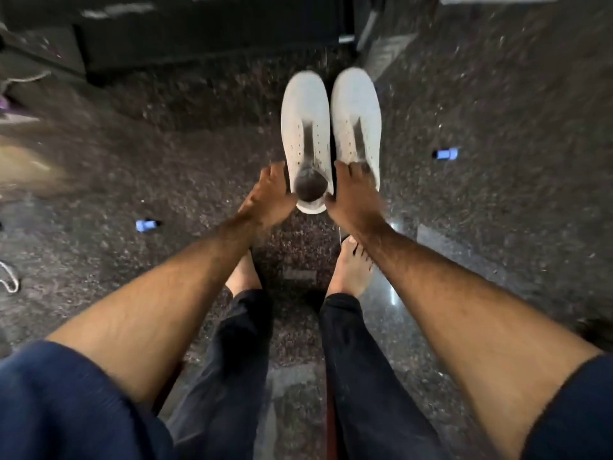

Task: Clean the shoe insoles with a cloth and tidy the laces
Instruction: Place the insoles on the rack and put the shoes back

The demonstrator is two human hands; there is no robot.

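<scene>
Two white shoes sit side by side, toes toward the top of the frame, just above the centre of the picture, over a dark speckled stone floor (497, 134). The left shoe (306, 127) shows its open collar and dark inside, with rows of lace holes along the tongue opening and no laces visible in them. The right shoe (358, 121) lies just beside it, the two nearly touching along their inner edges.

The person's left hand (268, 197) is at the heel of the left shoe, fingers curled against its outer side near the collar. The right hand (351, 197) comes down between the two shoes at their heel ends, fingers bent over the collar of the right shoe and gripping it. Motion blur keeps the exact finger placement unclear. Whether the shoes rest on the floor or are held just above it cannot be told.

Both forearms run from the lower corners of the frame toward the centre, with dark blue sleeves (66, 403) at the bottom edge. Below the hands, two bare feet (348, 270) and dark trouser legs (365, 376) stand on the floor.

A small blue object (146, 225) lies on the floor at the left middle, and another blue object (447, 154) lies at the right, well apart from the shoes. A pale cord (11, 280) curls at the left edge. Dark furniture (199, 31) fills the upper left of the frame.
</scene>
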